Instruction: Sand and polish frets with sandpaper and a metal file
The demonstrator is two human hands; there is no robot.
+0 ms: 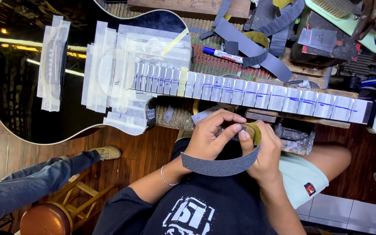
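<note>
A black acoustic guitar [18, 78] lies flat across the bench, its body and fretboard [257, 93] covered in strips of masking tape with blue marks. Below the neck, my left hand [209, 135] and my right hand [264, 150] meet over my lap. Both pinch a curved strip of dark grey sandpaper [220, 165] that loops beneath them. My right hand also holds a small roll of yellowish tape [253, 130], and my left fingertips touch it.
A blue marker [223, 54] and loose grey sandpaper strips [249, 39] lie behind the neck. Tools and a green brush [349, 17] crowd the back right. Another person's leg in jeans [35, 174] rests on a wooden stool [48, 215] at the lower left.
</note>
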